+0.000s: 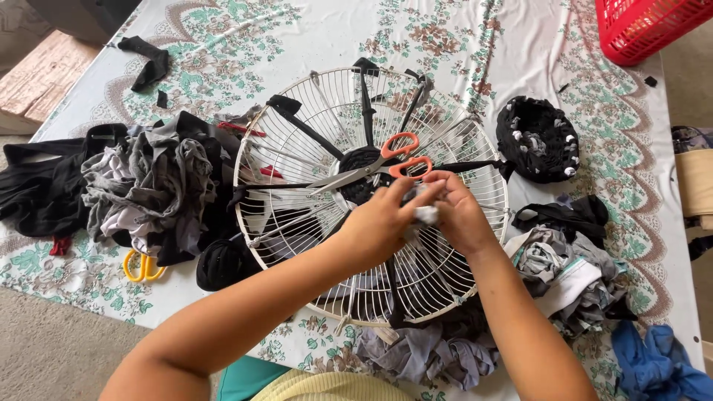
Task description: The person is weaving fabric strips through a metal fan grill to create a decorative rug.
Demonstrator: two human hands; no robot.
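While both hands meet over the round white wire fan guard (312, 111), the left hand (382, 226) and right hand (457, 212) pinch a small grey-white fabric strip (425, 214) between closed fingers. Orange-handled scissors (397, 157) rest on the guard's black woven centre (360, 160), just above the hands. Grey-black cloth pile (148, 186) and yellow-handled scissors (141, 267) lie left on the floral-sheeted table (334, 30). Red plastic basket (639, 26) top right.
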